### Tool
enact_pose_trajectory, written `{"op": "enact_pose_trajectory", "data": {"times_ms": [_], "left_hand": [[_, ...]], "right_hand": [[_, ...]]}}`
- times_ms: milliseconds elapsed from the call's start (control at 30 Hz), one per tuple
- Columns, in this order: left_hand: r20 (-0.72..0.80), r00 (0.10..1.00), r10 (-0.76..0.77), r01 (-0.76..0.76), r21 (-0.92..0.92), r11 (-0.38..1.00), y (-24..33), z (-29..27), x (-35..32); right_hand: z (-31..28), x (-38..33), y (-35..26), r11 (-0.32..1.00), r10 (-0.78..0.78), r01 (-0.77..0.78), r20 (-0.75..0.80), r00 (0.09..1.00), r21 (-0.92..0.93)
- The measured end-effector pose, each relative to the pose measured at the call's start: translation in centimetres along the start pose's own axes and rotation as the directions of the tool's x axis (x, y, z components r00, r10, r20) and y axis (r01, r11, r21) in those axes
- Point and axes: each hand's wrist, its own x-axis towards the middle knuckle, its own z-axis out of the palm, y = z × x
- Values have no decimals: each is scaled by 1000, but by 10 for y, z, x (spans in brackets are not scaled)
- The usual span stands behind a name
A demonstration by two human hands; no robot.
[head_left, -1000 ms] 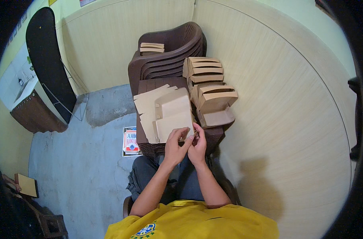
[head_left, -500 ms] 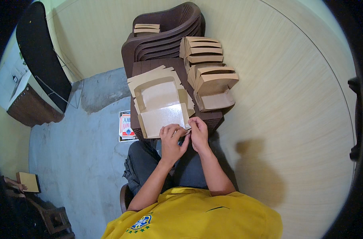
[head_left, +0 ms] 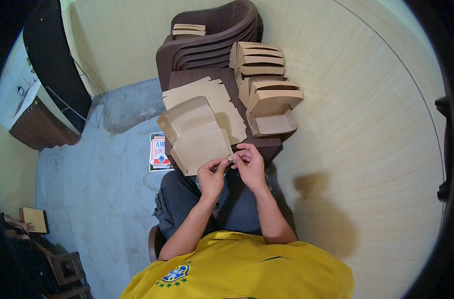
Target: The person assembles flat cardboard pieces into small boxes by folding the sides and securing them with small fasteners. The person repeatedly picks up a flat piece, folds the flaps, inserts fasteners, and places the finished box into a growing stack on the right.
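Note:
An open brown cardboard box [head_left: 201, 149], its hinged lid raised on the far side, rests tilted over a stack of flat cardboard blanks [head_left: 228, 115]. My left hand [head_left: 210, 178] grips the box's near edge beside its right corner, thumb and fingers pinched. At that same corner, my right hand [head_left: 250, 168] pinches a small cardboard flap between thumb and forefinger, its other fingers curled loosely. The blanks lie on a dark brown woven-look table [head_left: 187, 78] in front of my knees.
Folded cardboard boxes [head_left: 274, 102] stand nested in a row along the table's right side, by the wall. Stacked brown chairs [head_left: 207, 45] behind hold more cardboard pieces [head_left: 189, 30]. A crate of printed packs [head_left: 160, 152] sits on the floor. At far left, another person's hand [head_left: 18, 224] touches a box [head_left: 33, 220].
The box has turned and tilted to the left, uncovering more of the blanks beneath. My right hand's fingers have opened out somewhat at the corner, and both hands remain close together there.

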Motion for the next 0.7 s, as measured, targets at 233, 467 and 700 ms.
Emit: {"op": "enact_pose_trajectory", "data": {"times_ms": [233, 467, 700], "left_hand": [[8, 997, -73, 73, -39, 997, 0, -2, 4], [60, 996, -65, 69, -73, 995, 3, -3, 5], [97, 995, -13, 21, -79, 997, 6, -6, -1]], "right_hand": [[10, -2, -2, 953, -168, 165, 8, 986, -253], [9, -7, -12, 866, -270, 258, 32, 962, -428], [8, -9, -2, 873, -284, 251, -16, 959, -418]]}}
